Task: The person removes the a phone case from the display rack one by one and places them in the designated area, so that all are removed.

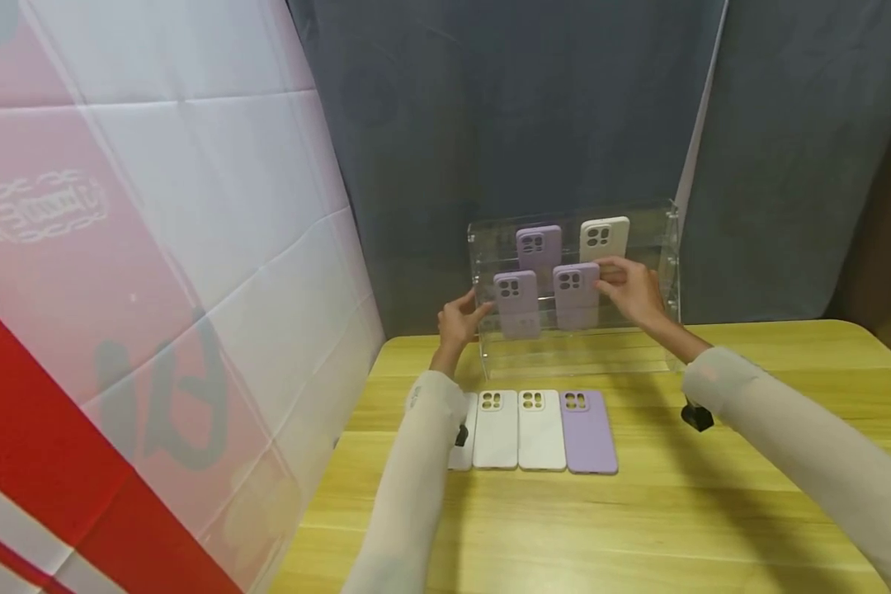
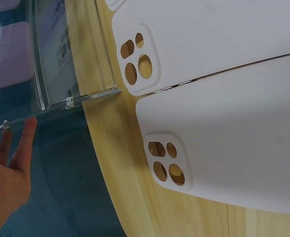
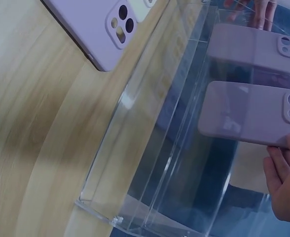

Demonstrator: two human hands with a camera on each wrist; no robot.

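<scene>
1. hands at work on a clear acrylic display rack (image 1: 661, 247) at the back of the wooden tabletop (image 1: 713, 511); the step in hand looks like seating cases on its tiers.
2. right hand (image 1: 631, 290) pinches the edge of a lilac phone case (image 1: 575, 289) on the lower tier, fingers curled onto it.
3. left hand (image 1: 459, 318) rests loose-fingered on the rack's left wall, gripping nothing.
4. four more cases, three white (image 1: 518, 429) and one lilac (image 1: 588, 431), lie in a row; next calls for squaring the held case, then letting go.
</scene>
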